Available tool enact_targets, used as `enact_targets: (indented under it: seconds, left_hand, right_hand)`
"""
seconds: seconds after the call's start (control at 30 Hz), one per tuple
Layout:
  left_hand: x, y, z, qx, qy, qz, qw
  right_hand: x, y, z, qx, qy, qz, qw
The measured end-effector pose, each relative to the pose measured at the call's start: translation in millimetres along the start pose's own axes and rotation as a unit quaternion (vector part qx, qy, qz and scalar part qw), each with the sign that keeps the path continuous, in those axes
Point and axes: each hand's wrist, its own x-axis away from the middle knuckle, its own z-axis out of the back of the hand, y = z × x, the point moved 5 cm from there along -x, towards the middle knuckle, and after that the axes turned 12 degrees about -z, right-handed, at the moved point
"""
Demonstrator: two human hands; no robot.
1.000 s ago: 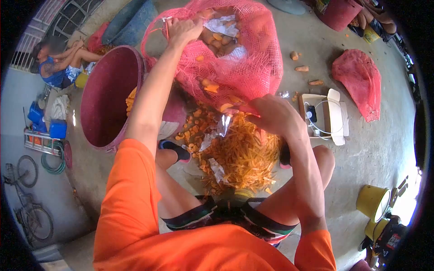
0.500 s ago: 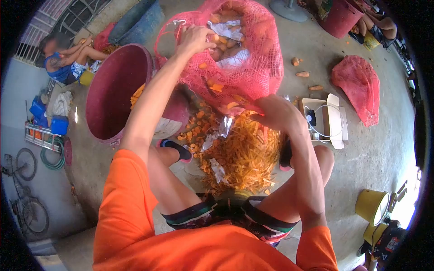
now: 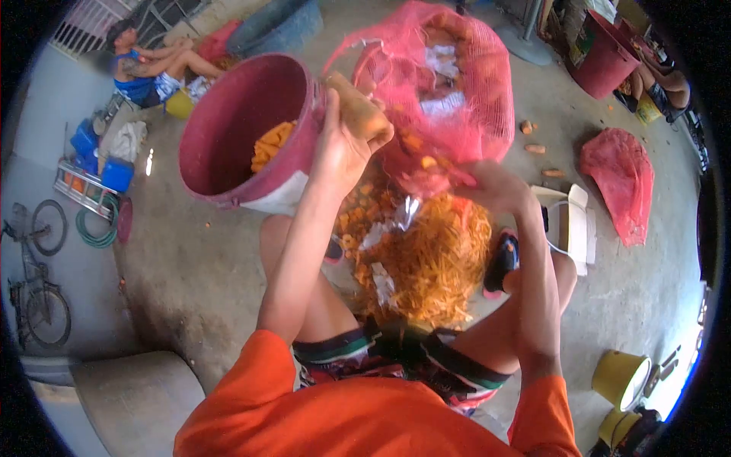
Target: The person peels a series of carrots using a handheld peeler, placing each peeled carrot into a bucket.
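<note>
My left hand [image 3: 344, 145] is raised in front of me, closed around a long pale-orange carrot [image 3: 359, 107]. Behind it stands a pink mesh sack [image 3: 457, 84] full of carrots and bits of white paper. My right hand [image 3: 493, 186] grips the lower edge of that sack. Between my knees lies a heap of orange carrot peelings [image 3: 430, 255]. A maroon bucket [image 3: 228, 137] tilts at my left, with cut orange pieces inside.
A second pink sack [image 3: 620, 183] lies on the concrete at the right, near loose carrots [image 3: 535, 148] and a white box [image 3: 575, 228]. Yellow buckets [image 3: 620, 377] stand at lower right. A person [image 3: 148, 68] sits at upper left. Bicycle [image 3: 34, 282] at far left.
My left hand came out of the sack's mouth holding a carrot and moved toward me. My head turned, shifting the bucket and sack rightward in view. My right hand stayed on the sack.
</note>
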Motion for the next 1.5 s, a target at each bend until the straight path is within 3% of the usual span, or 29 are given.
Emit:
enact_targets:
  seconds: [0.03,0.07,0.1,0.2,0.27,0.33,0.43,0.67,0.83,0.93,1.0,1.07,1.13,1.17,1.2,1.27,1.3,1.33,1.4,1.43,1.5]
  left_hand:
    - [12,-8,5,-0.082,0.079,-0.038,0.993]
    - [18,-15,13,-0.074,0.087,-0.035,0.993]
    - [21,-17,15,-0.139,0.070,-0.031,0.987]
    - [36,-14,7,-0.249,0.032,-0.032,0.968]
    - [41,-15,-8,-0.375,-0.002,-0.027,0.927]
    - [45,-21,-10,-0.414,-0.012,-0.045,0.909]
    - [49,-23,-11,-0.534,-0.028,-0.130,0.835]
    - [51,-17,-14,-0.588,-0.040,-0.199,0.783]
    - [50,-14,-23,-0.566,-0.044,-0.231,0.790]
    - [52,-13,-28,-0.582,-0.054,-0.228,0.779]
    - [57,-7,-28,-0.571,-0.093,-0.226,0.783]
    - [53,-8,-29,-0.561,-0.139,-0.226,0.784]
    - [53,-21,-13,-0.418,-0.036,-0.143,0.896]
    - [51,-24,-14,-0.388,0.028,-0.125,0.913]
    - [50,-26,-10,-0.389,0.031,-0.126,0.912]
    - [54,-47,7,-0.109,0.125,0.034,0.986]
    - [55,-51,2,-0.046,0.105,0.093,0.989]
    - [55,-56,8,-0.046,0.105,0.097,0.989]
    - [58,-70,13,0.031,0.101,0.155,0.982]
    - [61,-75,15,0.022,0.130,0.175,0.976]
    - [60,-78,12,0.026,0.114,0.171,0.978]
  right_hand:
    - [1,-2,-2,0.005,-0.009,-0.006,1.000]
    - [4,-10,3,-0.097,0.041,0.060,0.993]
    - [8,-20,8,-0.200,0.091,0.126,0.967]
    - [10,-41,10,-0.231,0.151,0.168,0.946]
    - [13,-50,11,-0.235,0.147,0.176,0.945]
    - [14,-56,13,-0.198,0.209,0.196,0.937]
    - [14,-60,12,-0.177,0.231,0.196,0.936]
    - [17,-68,12,-0.134,0.249,0.194,0.939]
    - [16,-66,8,-0.131,0.256,0.202,0.936]
    - [9,-56,4,-0.140,0.307,0.217,0.916]
    - [-25,-6,-9,-0.074,0.251,-0.011,0.965]
    - [-18,11,4,-0.075,0.314,0.007,0.946]
    - [7,-3,33,-0.130,0.265,-0.012,0.956]
    - [18,-12,42,-0.170,0.272,0.011,0.947]
    - [16,-14,41,-0.169,0.269,0.014,0.948]
    - [20,-21,37,-0.319,0.249,0.135,0.905]
    - [22,-32,33,-0.384,0.251,0.192,0.868]
    - [22,-39,28,-0.385,0.252,0.188,0.867]
    - [21,-59,12,-0.425,0.137,0.210,0.870]
    - [28,-73,16,-0.355,0.163,0.249,0.886]
    - [26,-78,11,-0.369,0.162,0.255,0.879]
